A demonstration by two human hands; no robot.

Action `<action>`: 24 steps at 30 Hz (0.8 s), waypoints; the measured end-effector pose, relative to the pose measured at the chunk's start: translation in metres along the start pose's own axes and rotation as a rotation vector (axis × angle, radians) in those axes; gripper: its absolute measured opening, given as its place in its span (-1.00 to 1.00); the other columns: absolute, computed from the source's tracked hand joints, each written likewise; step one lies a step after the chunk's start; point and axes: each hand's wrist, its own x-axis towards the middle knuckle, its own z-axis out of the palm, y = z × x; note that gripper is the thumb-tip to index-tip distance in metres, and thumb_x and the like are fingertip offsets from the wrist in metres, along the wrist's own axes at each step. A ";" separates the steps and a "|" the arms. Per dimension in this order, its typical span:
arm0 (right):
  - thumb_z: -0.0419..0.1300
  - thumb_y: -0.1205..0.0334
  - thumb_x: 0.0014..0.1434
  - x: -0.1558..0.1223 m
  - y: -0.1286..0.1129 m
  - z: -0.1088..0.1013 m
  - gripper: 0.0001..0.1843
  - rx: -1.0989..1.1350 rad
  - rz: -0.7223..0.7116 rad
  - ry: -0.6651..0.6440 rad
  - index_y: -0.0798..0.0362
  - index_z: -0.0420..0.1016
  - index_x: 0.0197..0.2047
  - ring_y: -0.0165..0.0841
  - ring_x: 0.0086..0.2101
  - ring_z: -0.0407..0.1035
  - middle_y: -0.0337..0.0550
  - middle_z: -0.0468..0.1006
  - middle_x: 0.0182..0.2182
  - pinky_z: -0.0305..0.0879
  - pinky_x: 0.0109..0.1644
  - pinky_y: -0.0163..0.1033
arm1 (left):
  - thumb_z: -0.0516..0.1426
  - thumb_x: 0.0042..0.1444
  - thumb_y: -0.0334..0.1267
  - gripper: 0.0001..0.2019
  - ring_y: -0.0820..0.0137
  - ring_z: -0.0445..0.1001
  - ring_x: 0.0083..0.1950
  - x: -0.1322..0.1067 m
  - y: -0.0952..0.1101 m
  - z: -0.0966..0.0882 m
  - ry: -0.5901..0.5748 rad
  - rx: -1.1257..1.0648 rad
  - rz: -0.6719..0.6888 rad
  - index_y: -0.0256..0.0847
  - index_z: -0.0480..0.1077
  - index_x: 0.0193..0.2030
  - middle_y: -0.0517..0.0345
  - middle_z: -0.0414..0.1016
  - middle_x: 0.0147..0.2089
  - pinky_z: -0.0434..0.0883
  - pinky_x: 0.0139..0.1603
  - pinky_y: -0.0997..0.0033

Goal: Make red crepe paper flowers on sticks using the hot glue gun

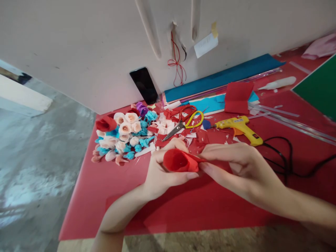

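A red paper flower (pixel 176 161), rolled into a cup shape, is held above the near part of the red table. My left hand (pixel 162 171) wraps round it, thumb along its near side. My right hand (pixel 236 168) pinches the flower's right edge between thumb and fingers. Just beyond my hands lie scissors (pixel 181 126) with one red and one yellow handle, on a heap of red and white paper scraps (pixel 164 123). A yellow glue gun (pixel 238 126) rests on its side beyond my right hand.
Finished paper flowers (pixel 126 128) in white, blue, red and purple cluster at the table's left edge. A phone (pixel 144 85) leans on the wall. Rolled blue paper (pixel 223 77), a red paper piece (pixel 238 97), a white bottle (pixel 280 83) and a black cord (pixel 290 154) lie around.
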 end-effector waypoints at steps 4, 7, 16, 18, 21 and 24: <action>0.11 0.41 0.16 0.001 0.000 -0.003 -0.83 0.079 0.065 -0.053 0.01 0.48 -0.38 -0.50 -0.49 0.33 -0.33 0.49 -0.49 0.32 -0.44 -0.46 | 0.31 -0.09 -0.08 -0.77 0.42 0.31 -0.32 0.004 0.007 -0.001 -0.053 0.057 0.060 -0.21 0.51 -0.42 0.16 0.32 -0.41 0.33 -0.27 0.39; 0.10 0.38 0.18 0.002 0.000 -0.005 -0.81 0.098 0.106 -0.121 0.03 0.47 -0.43 -0.49 -0.50 0.34 -0.31 0.47 -0.53 0.32 -0.45 -0.45 | 0.32 -0.09 -0.10 -0.79 0.40 0.31 -0.31 0.007 0.011 -0.001 -0.086 0.101 0.069 -0.19 0.53 -0.41 0.16 0.33 -0.44 0.32 -0.23 0.36; 0.15 0.47 0.13 0.002 -0.003 -0.004 -0.79 -0.160 -0.100 0.063 0.01 0.49 -0.20 -0.56 -0.45 0.44 -0.40 0.55 -0.43 0.38 -0.39 -0.58 | 0.31 -0.08 -0.10 -0.81 0.40 0.32 -0.32 -0.004 -0.002 -0.003 0.072 0.037 0.065 -0.10 0.52 -0.33 0.20 0.31 -0.40 0.35 -0.22 0.32; 0.15 0.50 0.10 0.001 -0.005 -0.002 -0.79 -0.274 -0.168 0.167 0.07 0.47 -0.20 -0.58 -0.47 0.41 -0.35 0.53 -0.43 0.37 -0.37 -0.56 | 0.30 -0.06 -0.13 -0.81 0.40 0.32 -0.29 -0.007 -0.006 -0.005 0.106 0.009 0.070 -0.09 0.50 -0.29 0.20 0.33 -0.37 0.36 -0.21 0.33; 0.17 0.52 0.07 -0.002 -0.008 0.000 -0.85 -0.407 -0.314 0.297 0.11 0.43 -0.30 -0.53 -0.38 0.42 -0.26 0.49 -0.43 0.38 -0.26 -0.49 | 0.29 -0.04 -0.14 -0.81 0.40 0.34 -0.28 -0.009 -0.009 -0.006 0.137 -0.018 0.066 -0.11 0.46 -0.31 0.21 0.35 -0.36 0.36 -0.19 0.33; 0.16 0.53 0.07 -0.004 -0.009 0.002 -0.86 -0.472 -0.387 0.286 0.14 0.47 -0.33 -0.50 -0.34 0.42 -0.20 0.48 -0.43 0.38 -0.21 -0.48 | 0.30 -0.06 -0.14 -0.82 0.41 0.33 -0.28 -0.008 -0.009 -0.005 0.140 -0.021 0.067 -0.12 0.45 -0.34 0.22 0.36 -0.35 0.35 -0.19 0.35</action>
